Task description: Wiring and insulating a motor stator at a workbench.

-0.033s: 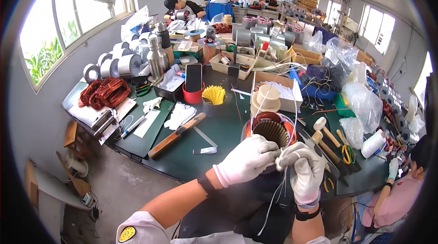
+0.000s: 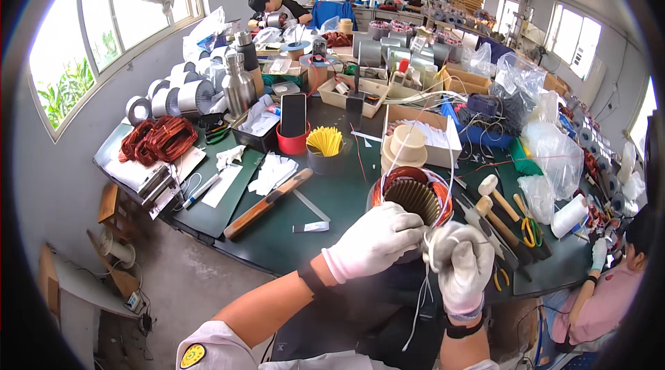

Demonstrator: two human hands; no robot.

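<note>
A motor stator [image 2: 415, 205] with reddish copper windings and a grooved inner wall stands at the table's near edge. My left hand [image 2: 377, 240], in a white glove, is closed at the stator's near rim; what its fingertips pinch is hidden. Just right of it, my gloved right hand [image 2: 463, 259] is closed on thin white cord [image 2: 418, 321], whose loose ends hang below the fingers. The right fingers are slightly blurred. A white loop also rises from the windings, past the cream stepped spool [image 2: 404, 147] behind the stator.
Right of the stator lie mallets [image 2: 497, 197], scissors [image 2: 530, 231] and a white thread cone [image 2: 568, 216]. Leftward are a wooden bar [image 2: 269, 202], a cup of yellow strips [image 2: 324, 141], a phone [image 2: 294, 115] in a red holder and copper coils [image 2: 159, 140]. A co-worker [image 2: 599, 301] sits at far right.
My right hand has turned slightly, its fingers now curled differently near the left fingertips. The hanging cord ends have swung a little right. My left hand has barely moved.
</note>
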